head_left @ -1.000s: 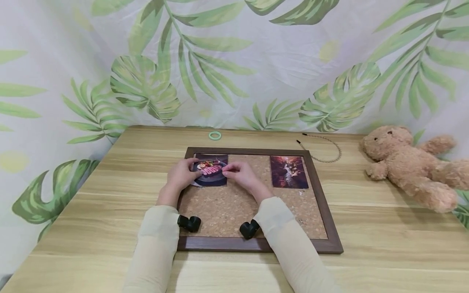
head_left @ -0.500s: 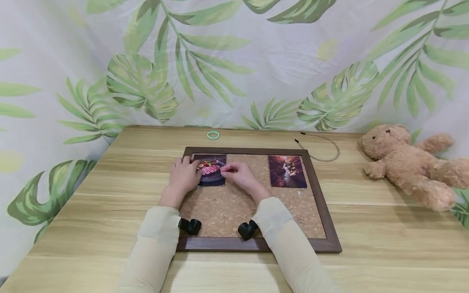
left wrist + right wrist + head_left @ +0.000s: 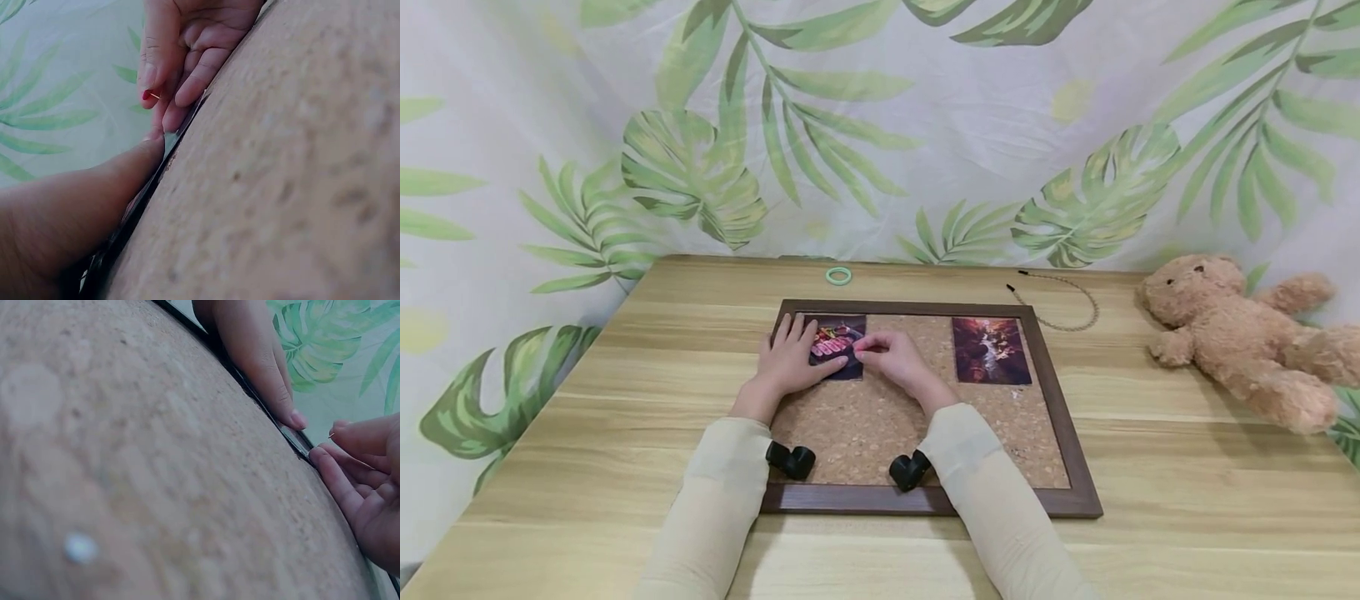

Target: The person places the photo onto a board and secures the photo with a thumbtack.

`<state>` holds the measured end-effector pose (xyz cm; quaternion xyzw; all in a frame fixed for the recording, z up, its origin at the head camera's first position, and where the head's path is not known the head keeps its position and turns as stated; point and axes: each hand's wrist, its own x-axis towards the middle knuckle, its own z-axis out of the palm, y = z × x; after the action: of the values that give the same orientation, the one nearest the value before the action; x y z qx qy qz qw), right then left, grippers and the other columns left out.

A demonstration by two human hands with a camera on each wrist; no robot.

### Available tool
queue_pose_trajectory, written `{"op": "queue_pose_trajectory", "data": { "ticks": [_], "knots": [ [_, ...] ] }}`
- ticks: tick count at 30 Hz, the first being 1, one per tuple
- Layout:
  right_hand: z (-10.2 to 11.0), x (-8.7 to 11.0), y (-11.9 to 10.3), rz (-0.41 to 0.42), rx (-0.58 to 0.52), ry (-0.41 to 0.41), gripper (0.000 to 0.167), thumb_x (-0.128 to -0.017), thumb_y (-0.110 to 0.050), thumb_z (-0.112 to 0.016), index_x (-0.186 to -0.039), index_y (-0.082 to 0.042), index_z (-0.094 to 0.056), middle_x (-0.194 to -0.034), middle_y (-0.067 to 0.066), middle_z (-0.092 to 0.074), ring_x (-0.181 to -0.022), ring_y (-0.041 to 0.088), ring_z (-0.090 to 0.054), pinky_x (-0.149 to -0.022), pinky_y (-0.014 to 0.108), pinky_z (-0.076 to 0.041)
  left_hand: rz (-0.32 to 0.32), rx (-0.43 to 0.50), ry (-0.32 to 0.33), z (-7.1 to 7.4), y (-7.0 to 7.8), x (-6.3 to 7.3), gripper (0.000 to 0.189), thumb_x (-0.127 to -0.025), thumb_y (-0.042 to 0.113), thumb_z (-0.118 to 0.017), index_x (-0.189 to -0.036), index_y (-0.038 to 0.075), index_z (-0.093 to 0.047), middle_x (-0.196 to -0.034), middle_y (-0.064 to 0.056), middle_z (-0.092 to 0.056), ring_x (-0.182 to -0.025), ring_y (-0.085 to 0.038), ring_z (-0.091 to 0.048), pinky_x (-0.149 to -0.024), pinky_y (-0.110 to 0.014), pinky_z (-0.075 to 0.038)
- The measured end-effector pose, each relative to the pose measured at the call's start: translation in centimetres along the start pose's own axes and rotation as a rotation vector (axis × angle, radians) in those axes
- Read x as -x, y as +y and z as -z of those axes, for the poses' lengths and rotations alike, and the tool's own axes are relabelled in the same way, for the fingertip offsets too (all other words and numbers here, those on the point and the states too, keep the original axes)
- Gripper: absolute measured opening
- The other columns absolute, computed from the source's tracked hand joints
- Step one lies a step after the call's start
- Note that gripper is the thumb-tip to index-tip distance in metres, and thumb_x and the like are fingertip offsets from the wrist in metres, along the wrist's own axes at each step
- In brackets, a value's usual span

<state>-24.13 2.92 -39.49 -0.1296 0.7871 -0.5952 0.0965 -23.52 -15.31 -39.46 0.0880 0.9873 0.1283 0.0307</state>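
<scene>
My left hand lies spread over the left part of a food photo, its thumb stretched across the picture. The photo sits in the upper left corner of a framed corkboard. Just right of the photo, my right hand pinches a small pin with a red head between thumb and index finger. In the left wrist view the pin's thin metal point shows clear of the board. The other right fingers touch the photo's edge. What lies under the left palm is hidden.
A second photo lies at the board's upper right. Behind the board are a green ring and a thin cord loop with dark tips. A teddy bear lies at the right. Patterned cloth hangs behind.
The left hand has shifted slightly and its fingers have straightened and spread flat over the photo. The right hand stays nearly in place, still pinching.
</scene>
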Motion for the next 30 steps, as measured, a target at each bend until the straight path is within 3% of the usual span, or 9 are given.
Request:
{"op": "queue_pose_trajectory", "data": {
  "ticks": [10, 19, 24, 27, 30],
  "knots": [
    [-0.2, -0.8, -0.7, -0.038, 0.048, -0.009, 0.011, -0.079, -0.005, -0.061, -0.088, 0.001, -0.064, -0.081, 0.004, -0.058, -0.068, 0.011, -0.048, -0.058, 0.020, -0.039, 0.013, -0.068, -0.009, 0.0, -0.3, 0.2, 0.092, -0.074, 0.069, -0.038, -0.138, 0.006, -0.017, -0.141, -0.019, -0.006, -0.127, -0.033, 0.003, -0.093, -0.057, -0.005],
    [0.2, -3.8, -2.5, -0.001, 0.175, 0.003, 0.009, -0.077, -0.004, -0.063, -0.083, 0.002, -0.065, -0.073, 0.004, -0.060, -0.065, 0.010, -0.050, -0.057, 0.019, -0.040, 0.019, -0.089, -0.030, -0.1, -0.1, 0.3, 0.097, -0.071, 0.074, -0.032, -0.139, 0.008, -0.015, -0.141, -0.018, -0.005, -0.127, -0.032, 0.003, -0.093, -0.057, -0.005],
    [-0.8, -5.5, -3.4, -0.057, 0.085, 0.037, 0.011, -0.079, -0.004, -0.061, -0.087, 0.002, -0.065, -0.079, 0.008, -0.061, -0.071, 0.016, -0.055, -0.062, 0.025, -0.045, 0.026, -0.076, -0.034, -0.1, -0.1, 0.3, 0.097, -0.070, 0.075, -0.033, -0.139, 0.008, -0.015, -0.142, -0.018, -0.004, -0.127, -0.031, 0.003, -0.093, -0.057, -0.006],
    [-1.6, -6.3, -3.0, -0.075, 0.006, 0.082, 0.011, -0.079, -0.003, -0.061, -0.087, 0.004, -0.065, -0.077, 0.011, -0.062, -0.071, 0.022, -0.058, -0.062, 0.028, -0.047, 0.018, -0.068, -0.039, 0.0, 0.0, 0.2, 0.097, -0.070, 0.075, -0.033, -0.139, 0.008, -0.015, -0.141, -0.018, -0.004, -0.127, -0.032, 0.004, -0.092, -0.058, -0.006],
    [-2.5, -6.5, -2.3, -0.065, -0.002, 0.139, 0.011, -0.079, -0.004, -0.062, -0.085, 0.003, -0.066, -0.075, 0.011, -0.062, -0.066, 0.020, -0.058, -0.059, 0.026, -0.047, 0.022, -0.078, -0.039, 0.0, 0.1, 0.3, 0.096, -0.071, 0.074, -0.034, -0.139, 0.008, -0.016, -0.141, -0.018, -0.005, -0.127, -0.032, 0.003, -0.092, -0.058, -0.007]
  ]
}}
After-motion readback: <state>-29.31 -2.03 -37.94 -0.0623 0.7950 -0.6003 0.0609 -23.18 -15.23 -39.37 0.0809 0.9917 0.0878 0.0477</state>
